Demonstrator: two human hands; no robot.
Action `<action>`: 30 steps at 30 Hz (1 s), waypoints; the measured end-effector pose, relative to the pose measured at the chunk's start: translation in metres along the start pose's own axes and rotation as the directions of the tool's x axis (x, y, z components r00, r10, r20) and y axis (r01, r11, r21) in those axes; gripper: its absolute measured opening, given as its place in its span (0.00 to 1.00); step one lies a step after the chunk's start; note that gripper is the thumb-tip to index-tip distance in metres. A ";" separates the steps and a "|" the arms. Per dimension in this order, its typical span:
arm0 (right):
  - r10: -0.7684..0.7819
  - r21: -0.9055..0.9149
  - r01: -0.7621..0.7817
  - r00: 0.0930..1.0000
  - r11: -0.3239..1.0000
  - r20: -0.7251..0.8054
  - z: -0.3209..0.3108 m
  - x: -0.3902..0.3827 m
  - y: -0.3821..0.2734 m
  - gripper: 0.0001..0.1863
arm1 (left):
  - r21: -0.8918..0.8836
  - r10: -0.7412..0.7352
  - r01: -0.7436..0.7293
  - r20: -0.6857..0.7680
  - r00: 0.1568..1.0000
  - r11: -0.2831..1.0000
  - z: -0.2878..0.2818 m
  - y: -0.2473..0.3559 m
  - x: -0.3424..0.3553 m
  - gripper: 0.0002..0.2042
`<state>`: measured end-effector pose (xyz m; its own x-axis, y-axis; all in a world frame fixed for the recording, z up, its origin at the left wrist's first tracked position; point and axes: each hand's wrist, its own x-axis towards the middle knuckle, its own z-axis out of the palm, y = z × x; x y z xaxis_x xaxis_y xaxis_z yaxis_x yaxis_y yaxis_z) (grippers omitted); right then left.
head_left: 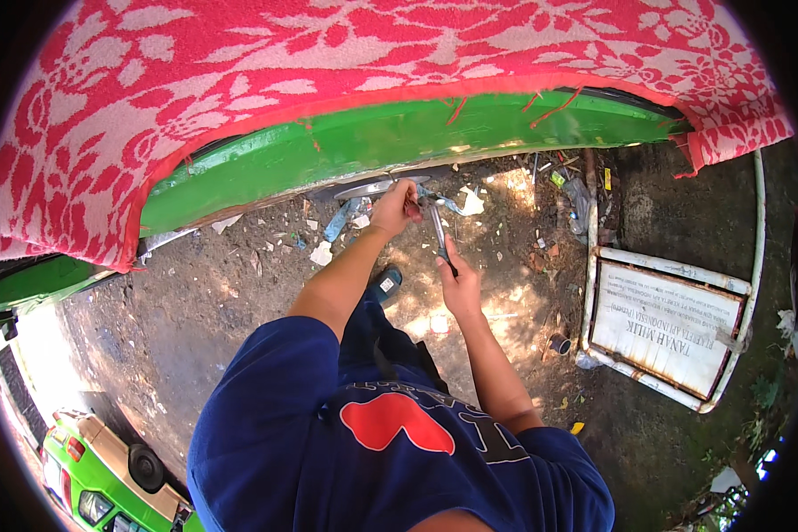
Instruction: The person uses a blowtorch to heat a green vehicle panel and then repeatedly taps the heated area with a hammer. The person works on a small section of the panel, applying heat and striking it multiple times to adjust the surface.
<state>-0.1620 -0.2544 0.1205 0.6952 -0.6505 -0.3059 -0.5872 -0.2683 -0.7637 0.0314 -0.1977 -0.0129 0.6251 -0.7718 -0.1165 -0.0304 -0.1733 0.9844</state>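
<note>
My right hand is closed around the dark grip of a hammer. Its metal shaft points away from me, and the head end lies close to my left hand. My left hand is curled shut beside the lower edge of a green vehicle body panel; whatever its fingers hold is hidden. A grey, rounded metal piece shows just left of that hand, under the panel. Strips of blue cloth lie on the ground near it.
A red and pink floral blanket drapes over the green panel. To the right lies a white metal-framed signboard. Litter and plastic scraps are scattered over the dirt. A green vehicle stands at lower left. My shoe is below my hands.
</note>
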 end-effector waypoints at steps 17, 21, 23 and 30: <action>0.269 0.412 -0.230 0.962 0.882 -0.039 -0.038 -0.042 0.010 0.26 | 0.086 0.317 -0.305 -0.274 0.908 0.948 -0.049 -0.004 -0.013 0.08; 0.277 0.412 -0.236 0.960 0.880 -0.042 -0.036 -0.045 0.010 0.26 | -0.007 0.222 -0.240 -0.354 0.908 0.971 -0.054 -0.008 -0.010 0.06; 0.253 0.393 -0.216 0.966 0.894 -0.045 -0.034 -0.045 0.010 0.26 | -0.179 0.009 -0.098 -0.440 0.898 0.979 -0.057 -0.009 -0.006 0.05; 0.201 0.354 -0.177 0.979 0.918 -0.033 -0.028 -0.043 0.015 0.26 | 0.230 -0.040 0.160 -0.454 0.890 0.960 -0.061 0.007 -0.015 0.15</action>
<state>-0.2122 -0.2503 0.1376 0.5487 -0.7141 -0.4347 -0.5154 0.1204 -0.8484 0.0694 -0.1506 0.0036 0.9117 -0.4024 -0.0831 -0.1084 -0.4307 0.8960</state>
